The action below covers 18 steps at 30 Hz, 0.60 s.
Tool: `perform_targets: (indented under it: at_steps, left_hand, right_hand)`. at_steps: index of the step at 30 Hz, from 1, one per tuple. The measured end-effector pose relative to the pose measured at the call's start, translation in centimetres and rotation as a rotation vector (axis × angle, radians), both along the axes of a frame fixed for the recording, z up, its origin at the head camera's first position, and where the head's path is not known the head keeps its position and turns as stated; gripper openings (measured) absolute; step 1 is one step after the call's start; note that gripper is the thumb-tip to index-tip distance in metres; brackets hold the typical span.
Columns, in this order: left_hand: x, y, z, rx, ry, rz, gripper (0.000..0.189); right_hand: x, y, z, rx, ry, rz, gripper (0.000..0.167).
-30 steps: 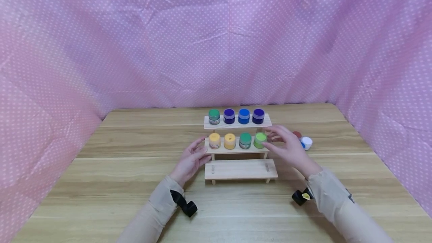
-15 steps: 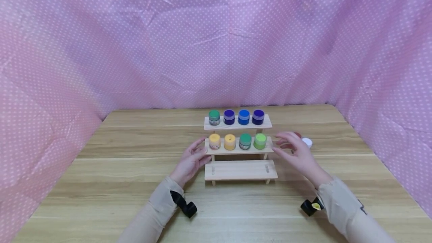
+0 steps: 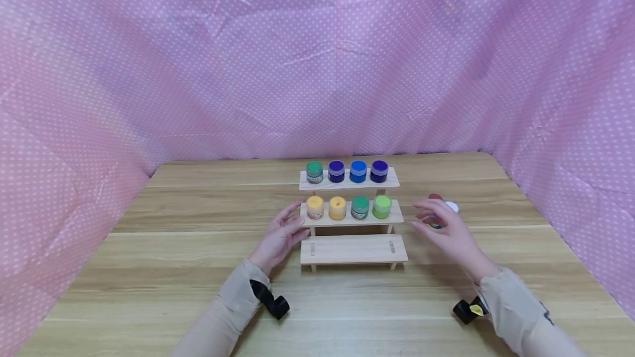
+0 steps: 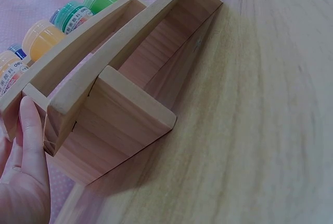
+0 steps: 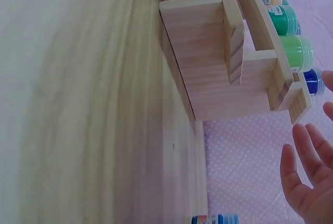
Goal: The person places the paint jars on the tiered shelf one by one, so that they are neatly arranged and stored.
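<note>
A three-tier wooden stand (image 3: 353, 249) stands mid-table in the head view. Its middle tier bears two yellow paint jars (image 3: 337, 209), a dark green paint jar (image 3: 360, 207) and a light green paint jar (image 3: 382, 206) at the right end. On the top tier are a green paint jar (image 3: 315, 172), two violet paint jars (image 3: 379, 171) and a blue paint jar (image 3: 358, 171). My left hand (image 3: 280, 236) holds the middle tier's left end, a finger (image 4: 32, 138) along its side. To the right of the stand, my right hand (image 3: 446, 230) is apart from it, fingers loosely bent, holding nothing.
Beyond my right hand lie a jar with a red-brown lid (image 3: 435, 196) and a white-lidded jar (image 3: 452, 206), partly hidden. A blue jar (image 5: 216, 219) shows low in the right wrist view. Pink dotted cloth (image 3: 317, 70) hangs behind the wooden table (image 3: 208, 203).
My right hand has let go of the light green paint jar on the middle tier and moved right, away from the stand. My left hand has stayed at the stand's left end.
</note>
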<state>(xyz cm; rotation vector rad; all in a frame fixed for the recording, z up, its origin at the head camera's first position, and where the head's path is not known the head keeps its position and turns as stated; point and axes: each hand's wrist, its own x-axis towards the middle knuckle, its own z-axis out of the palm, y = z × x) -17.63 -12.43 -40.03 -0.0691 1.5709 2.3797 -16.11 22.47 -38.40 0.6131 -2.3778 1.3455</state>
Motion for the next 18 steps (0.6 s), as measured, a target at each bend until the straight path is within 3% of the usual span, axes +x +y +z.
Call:
perform_targets:
  at_steps: [4, 18]
  left_hand:
    - [0.0, 0.0, 0.0, 0.003, 0.005, -0.001, 0.059]
    - [0.1, 0.0, -0.1, 0.015, 0.006, 0.002, 0.059]
  right_hand:
    - [0.1, 0.7, -0.1, 0.056, -0.013, -0.035, 0.035]
    - [0.2, 3.3, 0.5, 0.012, 0.020, -0.069, 0.035]
